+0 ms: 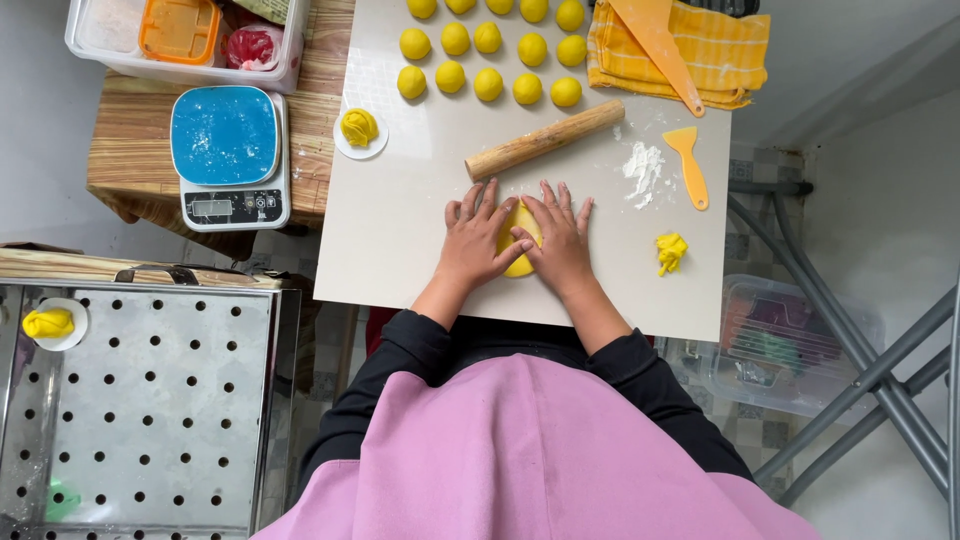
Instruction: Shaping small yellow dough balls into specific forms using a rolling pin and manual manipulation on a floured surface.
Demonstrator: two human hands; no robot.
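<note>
Both of my hands lie flat on a piece of yellow dough (520, 225) near the front of a white board (400, 230). My left hand (477, 237) covers its left side with fingers spread. My right hand (558, 240) presses its right side. Only the middle and lower edge of the dough show between them. A wooden rolling pin (545, 139) lies just beyond my fingertips.
Several yellow dough balls (489, 84) sit in rows at the board's far end. A small dough scrap (670, 252), flour (643, 165), two orange scrapers (688, 165) and a yellow cloth (725, 50) are at right. A blue-topped scale (226, 155) and perforated metal tray (150, 400) stand left.
</note>
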